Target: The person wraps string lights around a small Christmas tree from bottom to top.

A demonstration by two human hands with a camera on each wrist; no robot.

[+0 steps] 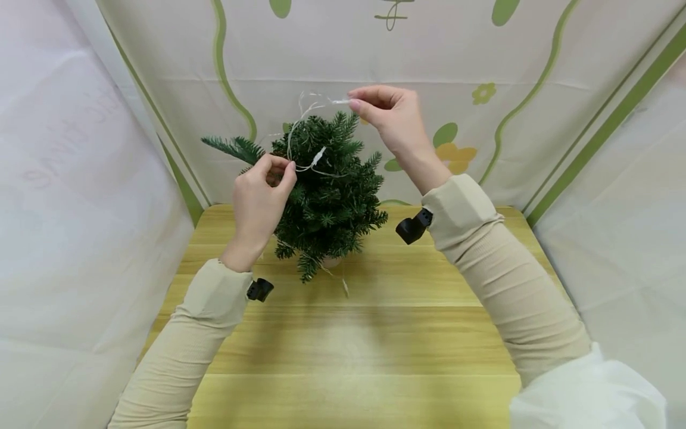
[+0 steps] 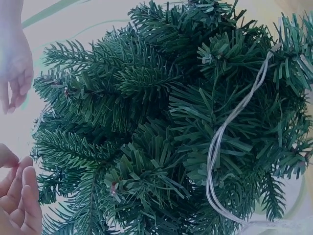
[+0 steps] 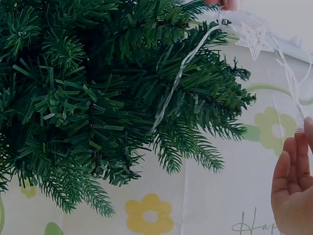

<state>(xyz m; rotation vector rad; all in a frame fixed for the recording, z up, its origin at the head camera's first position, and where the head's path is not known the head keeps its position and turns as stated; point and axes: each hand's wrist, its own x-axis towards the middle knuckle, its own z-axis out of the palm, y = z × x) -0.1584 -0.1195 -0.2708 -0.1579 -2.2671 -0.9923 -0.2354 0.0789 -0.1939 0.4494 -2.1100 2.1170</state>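
Note:
A small artificial Christmas tree [image 1: 332, 190] with dense green needles stands on the table, and a clear-wired string light [image 1: 290, 140] runs across its branches. At the tree's upper left, my left hand [image 1: 262, 193] pinches the wire between thumb and index finger. My right hand [image 1: 393, 116] is raised beyond the treetop and pinches another part of the string, a small clear piece. Between the hands the wire hangs in loose loops. A translucent star [image 3: 255, 41] dangles from it near the left fingertips. Twisted strands [image 2: 215, 147] lie over the needles in the left wrist view.
The tree stands toward the back of a wood-grain table [image 1: 348, 357]. A loose end of the string [image 1: 345, 287] lies on the tabletop in front of the tree. A printed fabric wall [image 1: 418, 53] closes the back, with pale fabric at both sides.

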